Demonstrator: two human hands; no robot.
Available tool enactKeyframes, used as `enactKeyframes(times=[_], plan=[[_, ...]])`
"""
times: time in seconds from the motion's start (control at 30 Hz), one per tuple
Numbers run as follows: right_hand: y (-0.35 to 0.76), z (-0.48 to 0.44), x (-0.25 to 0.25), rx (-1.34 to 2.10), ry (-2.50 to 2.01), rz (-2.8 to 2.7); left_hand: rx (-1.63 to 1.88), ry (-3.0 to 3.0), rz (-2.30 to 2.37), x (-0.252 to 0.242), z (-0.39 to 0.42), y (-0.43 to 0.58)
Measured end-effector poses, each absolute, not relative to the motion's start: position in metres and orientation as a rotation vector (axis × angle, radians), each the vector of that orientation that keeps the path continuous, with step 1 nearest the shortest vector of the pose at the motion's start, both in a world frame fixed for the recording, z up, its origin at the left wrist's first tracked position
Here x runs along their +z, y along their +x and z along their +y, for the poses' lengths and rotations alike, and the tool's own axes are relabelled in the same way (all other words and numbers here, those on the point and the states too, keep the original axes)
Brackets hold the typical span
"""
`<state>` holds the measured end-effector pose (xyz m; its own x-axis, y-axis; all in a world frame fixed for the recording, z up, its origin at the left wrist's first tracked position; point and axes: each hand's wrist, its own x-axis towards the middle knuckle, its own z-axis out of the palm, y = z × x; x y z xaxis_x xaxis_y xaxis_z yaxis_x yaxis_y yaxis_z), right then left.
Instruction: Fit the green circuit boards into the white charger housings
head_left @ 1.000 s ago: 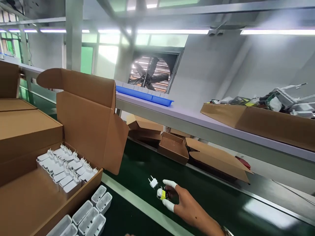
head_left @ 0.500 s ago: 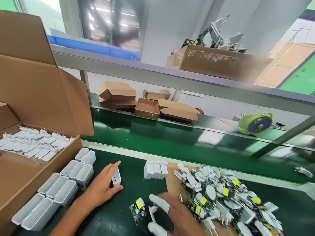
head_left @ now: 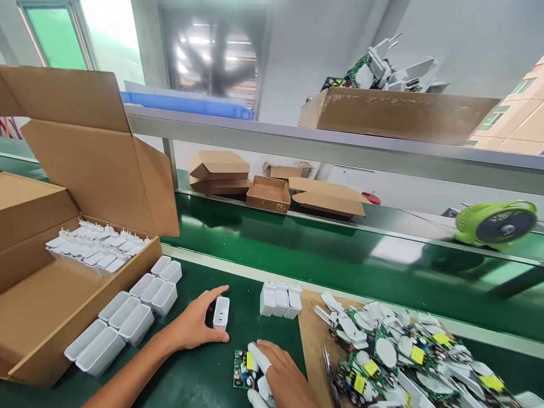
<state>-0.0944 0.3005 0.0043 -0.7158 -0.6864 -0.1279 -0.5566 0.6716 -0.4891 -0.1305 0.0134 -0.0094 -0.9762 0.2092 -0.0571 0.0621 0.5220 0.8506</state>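
Note:
My left hand (head_left: 198, 322) curves around a small white charger housing (head_left: 221, 313) with two ports in its end face. Thumb and index finger are spread at either end of it, not visibly pressed against it. White finger cots cover the thumb and index finger of my right hand (head_left: 276, 371). Those fingers close around a green circuit board (head_left: 241, 368) with a yellow-wrapped part, and a white plastic piece (head_left: 264, 389) shows between them. The palm side of this hand is hidden.
Open white housings (head_left: 136, 326) stand in rows beside a cardboard box (head_left: 140, 258) holding white pieces. Three white units (head_left: 280, 300) stand ahead. At right, circuit boards (head_left: 386, 354) pile on cardboard, with tweezers (head_left: 329, 374) beside them. A green fan (head_left: 495, 224) stands behind.
The view has swung right-to-left, so things sit further right. My right hand has moved onto the circuit board, its fingers closing around it. My left hand stays around the housing.

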Motion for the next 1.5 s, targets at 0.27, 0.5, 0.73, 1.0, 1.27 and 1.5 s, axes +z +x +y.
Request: enactKeyframes(times=[0.27,0.5,0.73,1.0,1.27,1.5], plan=[[-0.118,0.290,0.037,-1.257,-0.781,2.609,1.490,0.258,2.658,-0.017,0.026,-0.126],[-0.129,0.284,0.022,-1.438,-0.831,2.683,1.576,0.405,2.686,-0.032,0.028,-0.116],[-0.116,0.290,0.017,-1.388,-1.081,2.768,1.554,0.797,2.790,-0.025,0.034,-0.113],[-0.114,0.283,0.022,-1.391,-1.171,2.839,1.549,0.838,2.817,-0.030,0.033,-0.113],[-0.111,0.279,0.020,-1.155,-1.322,3.147,1.549,0.857,2.888,-0.032,0.031,-0.113],[-0.113,0.279,-0.003,-1.016,-1.475,3.174,1.437,0.862,2.941,-0.034,0.029,-0.111]])
